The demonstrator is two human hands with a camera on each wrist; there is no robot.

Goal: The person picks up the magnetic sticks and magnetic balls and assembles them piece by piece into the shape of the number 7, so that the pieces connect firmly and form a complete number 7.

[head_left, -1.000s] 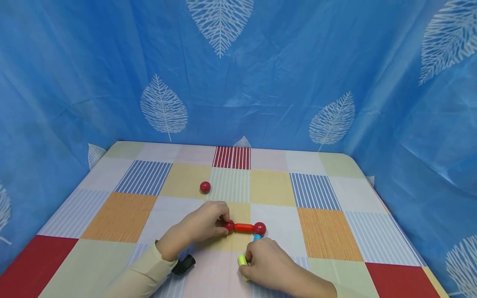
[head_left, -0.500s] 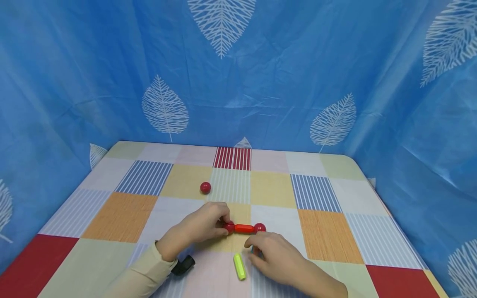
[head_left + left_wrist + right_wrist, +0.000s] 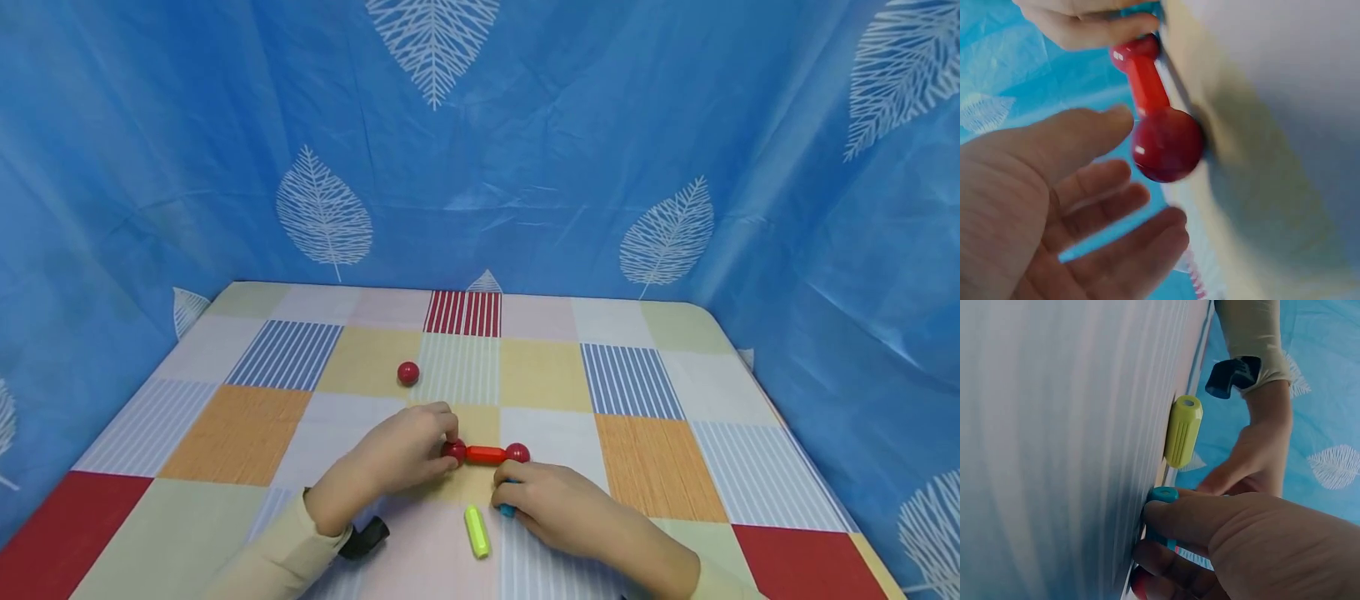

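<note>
**A:** What is on the worktop (image 3: 660, 450)?

**B:** A checked cloth in many colours covers it, with blue leaf-print fabric (image 3: 525, 150) behind. Near the front edge lies an orange rod (image 3: 485, 454) with a red ball at each end, the left ball (image 3: 454, 451) and the right ball (image 3: 517, 452).

**A:** Where are the hands?

**B:** The left hand (image 3: 397, 458) rests at the left ball. Its fingertips touch the ball, and the wrist view shows the fingers only loosely bent, a wide grip that closes on nothing. The right hand (image 3: 558, 504) lies just in front of the right ball. Its grip is narrow, with finger and thumb pinching a short blue rod (image 3: 507, 508) against the cloth.

**A:** Anything else nearby?

**B:** A yellow-green rod (image 3: 476, 531) lies loose just left of the right hand, not touched. A third red ball (image 3: 408, 372) sits alone farther back, well apart from both hands.
</note>
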